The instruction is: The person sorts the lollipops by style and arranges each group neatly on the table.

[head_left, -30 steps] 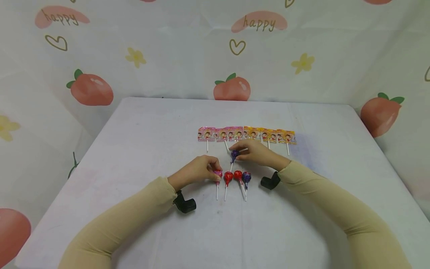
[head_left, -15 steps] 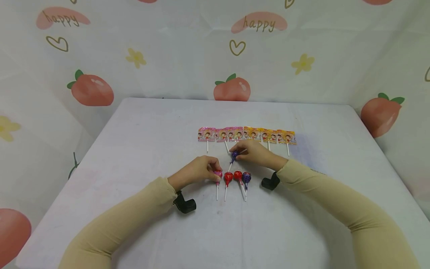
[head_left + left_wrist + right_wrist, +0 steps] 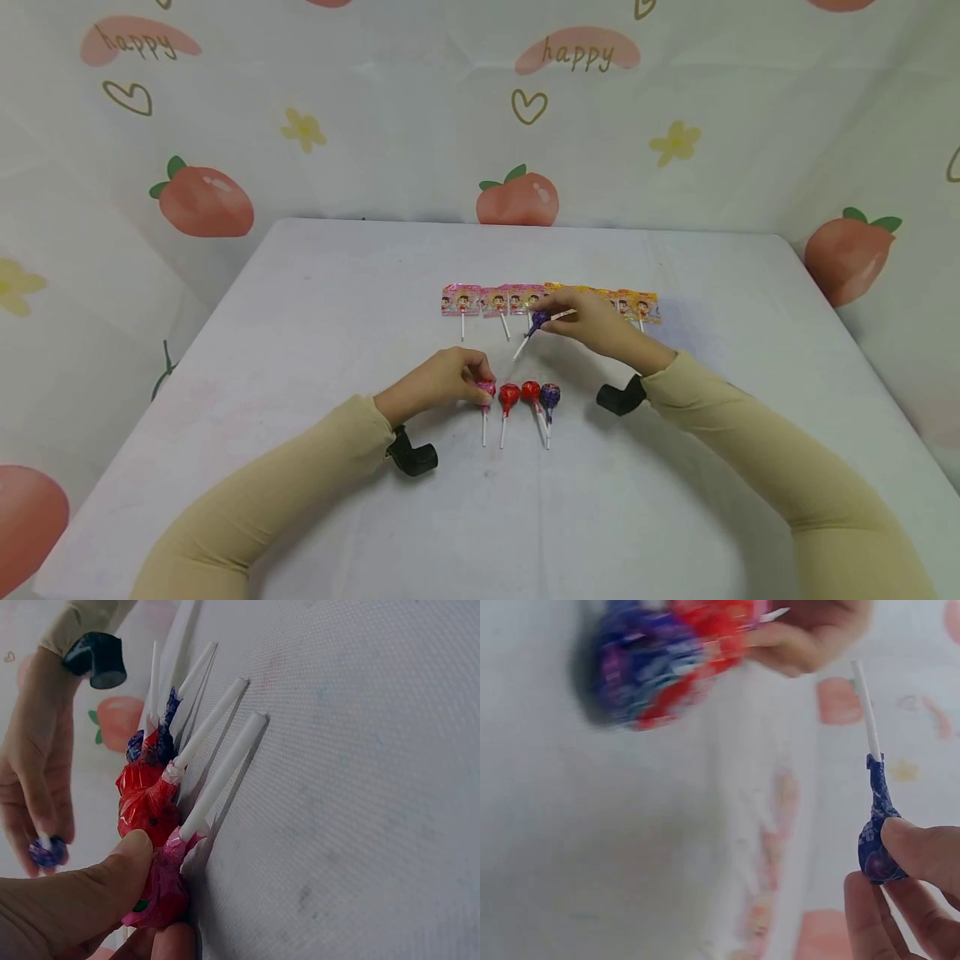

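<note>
My left hand (image 3: 438,379) pinches a pink-wrapped lollipop (image 3: 486,390) by its head, its white stick lying toward me. In the left wrist view the thumb presses on the pink lollipop's wrapper (image 3: 169,889). My right hand (image 3: 596,325) holds a purple-blue lollipop (image 3: 537,321) by its head above the table, stick slanting down to the left. The right wrist view shows that purple-blue wrapper (image 3: 877,847) between thumb and fingers. To the right of the pink one lie a red lollipop (image 3: 509,395), another red lollipop (image 3: 531,391) and a purple lollipop (image 3: 551,395), the last two touching.
Behind, a row of flat-packed lollipops lies on the white table (image 3: 360,292): pink packets (image 3: 461,300) to the left, yellow packets (image 3: 637,306) to the right. My right hand covers part of the yellow ones. A patterned cloth (image 3: 412,108) hangs behind the table.
My right hand has lifted and moved back and slightly right with the purple-blue lollipop, away from the front row. My left hand stays on the pink lollipop.
</note>
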Demonstrator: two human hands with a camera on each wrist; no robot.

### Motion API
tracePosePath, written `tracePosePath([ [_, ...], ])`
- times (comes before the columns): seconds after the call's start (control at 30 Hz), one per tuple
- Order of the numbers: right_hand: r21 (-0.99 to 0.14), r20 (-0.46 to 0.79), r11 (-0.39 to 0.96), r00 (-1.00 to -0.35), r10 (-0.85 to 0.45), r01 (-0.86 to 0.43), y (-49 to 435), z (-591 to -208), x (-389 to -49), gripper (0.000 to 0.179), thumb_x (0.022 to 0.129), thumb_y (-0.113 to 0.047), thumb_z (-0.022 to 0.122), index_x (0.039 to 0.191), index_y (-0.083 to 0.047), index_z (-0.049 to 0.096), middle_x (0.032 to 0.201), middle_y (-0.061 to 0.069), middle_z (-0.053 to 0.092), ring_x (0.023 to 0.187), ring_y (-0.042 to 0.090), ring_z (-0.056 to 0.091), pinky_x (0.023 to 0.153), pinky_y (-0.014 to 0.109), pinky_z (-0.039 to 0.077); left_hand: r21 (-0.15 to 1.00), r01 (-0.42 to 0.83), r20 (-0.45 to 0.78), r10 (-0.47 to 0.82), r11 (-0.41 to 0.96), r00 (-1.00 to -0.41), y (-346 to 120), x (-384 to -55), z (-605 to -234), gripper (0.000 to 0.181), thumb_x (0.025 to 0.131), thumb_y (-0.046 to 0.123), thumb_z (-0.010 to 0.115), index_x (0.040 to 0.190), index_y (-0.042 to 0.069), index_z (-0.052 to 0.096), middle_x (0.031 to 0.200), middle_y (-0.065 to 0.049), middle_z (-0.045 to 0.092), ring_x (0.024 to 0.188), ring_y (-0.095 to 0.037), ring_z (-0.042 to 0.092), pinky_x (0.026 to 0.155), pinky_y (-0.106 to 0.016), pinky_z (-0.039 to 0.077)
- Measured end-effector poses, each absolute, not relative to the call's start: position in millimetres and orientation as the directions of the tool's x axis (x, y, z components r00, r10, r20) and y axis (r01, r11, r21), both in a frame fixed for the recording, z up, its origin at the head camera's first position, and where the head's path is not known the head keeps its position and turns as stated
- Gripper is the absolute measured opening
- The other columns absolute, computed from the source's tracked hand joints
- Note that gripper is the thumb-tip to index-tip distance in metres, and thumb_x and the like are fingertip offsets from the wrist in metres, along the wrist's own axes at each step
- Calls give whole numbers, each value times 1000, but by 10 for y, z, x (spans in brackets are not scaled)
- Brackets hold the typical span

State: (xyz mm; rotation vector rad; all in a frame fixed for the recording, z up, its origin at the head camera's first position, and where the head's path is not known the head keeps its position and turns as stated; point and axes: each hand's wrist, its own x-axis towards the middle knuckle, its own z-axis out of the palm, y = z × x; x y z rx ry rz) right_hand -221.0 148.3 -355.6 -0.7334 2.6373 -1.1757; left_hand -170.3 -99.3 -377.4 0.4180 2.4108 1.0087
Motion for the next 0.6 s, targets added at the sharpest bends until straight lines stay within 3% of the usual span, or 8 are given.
tracePosePath([
  [0.33,-765,105,529,-881,-462,-368,1739,-3316,-2023,34,89,-9,69,123,-9,65,122,10,64,109,28,64,92,44,51,725,91,-313,445,682,-839,-989,-1703,-3784,17,78,12,81,89,10,67,87,0,66,74,-12,55,65,-24,43],
  [0.6,-802,122,467,-868,-482,-372,1964,-3370,-1887,30,89,-9,69,118,-4,65,115,10,66,103,15,65,87,25,52,728,93,-312,449,680,-837,-992,-1703,-3787,18,78,12,81,89,9,67,88,0,66,74,-12,54,65,-23,42],
])
